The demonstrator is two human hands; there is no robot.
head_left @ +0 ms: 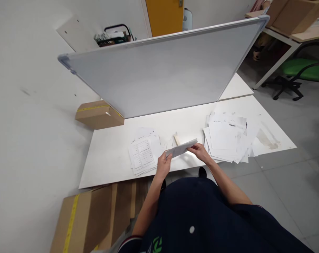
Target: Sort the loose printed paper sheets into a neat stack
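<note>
Both of my hands hold one folded sheet of paper [180,149] just above the near edge of a low white board [109,154]. My left hand [164,165] grips the sheet's left end, fingers closed round it. My right hand [200,151] pinches its right end. To the left of my hands lies a small pile of printed sheets [144,154]. On the right sits a bigger, untidy pile of white papers [228,137]. A small pale block [176,139] stands on the board just behind the held sheet.
A large whiteboard [161,70] leans tilted over the far side of the board. A cardboard box [99,114] sits at the left, flattened cardboard [96,214] lies near my left side. A desk [293,35] and green chair [304,70] stand at the right.
</note>
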